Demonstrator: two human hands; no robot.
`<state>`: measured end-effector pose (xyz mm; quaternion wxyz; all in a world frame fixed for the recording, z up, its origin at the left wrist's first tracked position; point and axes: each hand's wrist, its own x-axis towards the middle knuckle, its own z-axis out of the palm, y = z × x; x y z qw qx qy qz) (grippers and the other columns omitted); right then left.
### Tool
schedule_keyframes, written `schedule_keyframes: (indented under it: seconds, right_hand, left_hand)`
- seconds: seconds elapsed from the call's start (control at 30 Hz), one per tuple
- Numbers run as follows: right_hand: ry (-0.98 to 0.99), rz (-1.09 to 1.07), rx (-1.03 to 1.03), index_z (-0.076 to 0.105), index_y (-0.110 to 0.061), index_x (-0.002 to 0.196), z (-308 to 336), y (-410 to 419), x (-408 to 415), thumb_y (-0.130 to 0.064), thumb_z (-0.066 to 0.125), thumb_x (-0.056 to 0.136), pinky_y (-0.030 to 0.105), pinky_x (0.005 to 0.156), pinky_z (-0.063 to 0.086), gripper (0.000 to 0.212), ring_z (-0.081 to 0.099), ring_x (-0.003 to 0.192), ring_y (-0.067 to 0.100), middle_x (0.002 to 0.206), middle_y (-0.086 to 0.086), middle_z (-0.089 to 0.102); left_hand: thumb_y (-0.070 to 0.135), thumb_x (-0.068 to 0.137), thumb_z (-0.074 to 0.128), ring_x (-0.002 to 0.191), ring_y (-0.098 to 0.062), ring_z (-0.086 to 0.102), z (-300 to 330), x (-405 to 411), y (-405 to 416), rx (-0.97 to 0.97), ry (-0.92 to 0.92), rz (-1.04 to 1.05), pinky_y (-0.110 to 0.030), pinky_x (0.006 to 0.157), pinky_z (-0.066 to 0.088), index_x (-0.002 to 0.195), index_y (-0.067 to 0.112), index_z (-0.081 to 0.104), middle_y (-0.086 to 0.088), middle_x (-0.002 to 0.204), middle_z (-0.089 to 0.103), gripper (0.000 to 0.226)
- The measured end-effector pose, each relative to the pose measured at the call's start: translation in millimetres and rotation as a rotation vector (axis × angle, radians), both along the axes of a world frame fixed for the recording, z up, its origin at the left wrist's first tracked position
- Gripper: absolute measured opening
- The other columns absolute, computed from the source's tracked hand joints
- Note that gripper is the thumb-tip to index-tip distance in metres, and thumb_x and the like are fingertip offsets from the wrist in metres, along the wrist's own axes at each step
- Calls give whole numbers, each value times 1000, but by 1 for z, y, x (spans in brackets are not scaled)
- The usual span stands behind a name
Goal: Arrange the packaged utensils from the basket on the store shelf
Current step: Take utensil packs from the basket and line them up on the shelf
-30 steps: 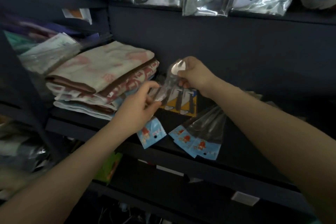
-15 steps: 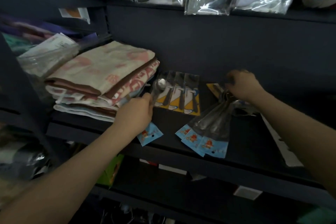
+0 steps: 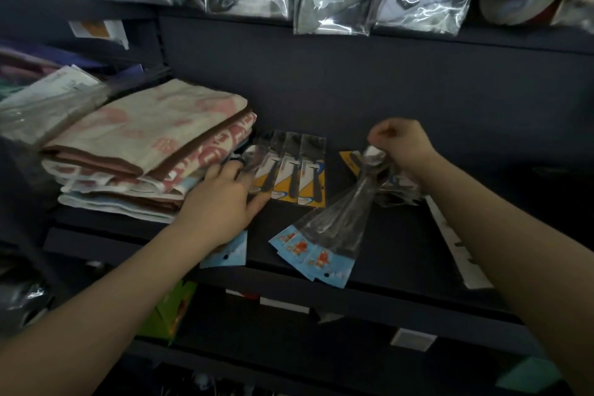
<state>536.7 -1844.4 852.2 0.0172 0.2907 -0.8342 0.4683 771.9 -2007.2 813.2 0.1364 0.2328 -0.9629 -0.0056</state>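
Shelf front edge (image 3: 289, 276): fanned spoon packets (image 3: 324, 235), blue header cards overhanging. Left hand (image 3: 221, 202) flat, fingers extended, pressing one spoon packet (image 3: 231, 254) beside folded towels (image 3: 151, 148). Right hand (image 3: 401, 145) farther back, pinching the fanned packets' top ends. Carded knives (image 3: 295, 170) between hands.

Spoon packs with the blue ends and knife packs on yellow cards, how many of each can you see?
Blue-ended spoon packs: 4 showing, three fanned and one under the left hand
Yellow-card knife packs: 3 in a row
Total: 7
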Motion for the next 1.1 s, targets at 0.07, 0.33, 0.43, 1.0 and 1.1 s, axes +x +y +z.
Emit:
schedule_keyframes:
  seconds: [0.07, 0.33, 0.43, 1.0, 1.1]
  right_hand:
    - [-41, 74, -217, 62, -14, 80, 12, -2, 9, -5, 65, 83, 11, 63, 47, 11, 56, 67, 5, 75, -1, 60]
    - [-179, 336, -516, 61, -16, 79, 36, -24, 48, -4, 62, 86, 18, 68, 48, 14, 56, 68, 7, 74, -1, 60]
    - [-201, 279, -302, 64, -8, 92, 25, -15, 40, -26, 50, 95, 28, 76, 50, 23, 60, 78, 15, 84, 5, 63]
    - [-236, 65, -176, 65, -9, 87, -6, 0, 13, -2, 53, 90, 15, 44, 43, 14, 54, 54, 7, 68, 3, 56]
    - [-176, 104, -211, 62, -11, 86, 4, -15, 22, -2, 50, 91, 14, 45, 41, 15, 52, 55, 3, 69, 0, 57]
  left_hand:
    - [40, 93, 42, 128, -24, 35, 6, -3, 11, 140, 187, -152, -32, 103, 31, 131, 13, 48, -4, 137, 43, 47]
    - [28, 90, 52, 50, 1, 51, 24, -19, 53, 633, 270, -328, -28, 53, 42, 82, 21, 56, 6, 62, 55, 12]
    - [24, 91, 51, 55, 3, 53, 20, -16, 52, 635, 325, -266, -19, 53, 36, 87, 23, 57, 9, 66, 57, 7]
    - [13, 91, 49, 71, -23, 61, 4, -4, 21, 588, 445, -51, -26, 58, 44, 91, 20, 62, -2, 84, 67, 15]
    - [17, 90, 52, 82, -11, 61, 1, -5, 17, 511, 337, -45, -23, 68, 46, 110, 18, 57, 4, 102, 65, 21]
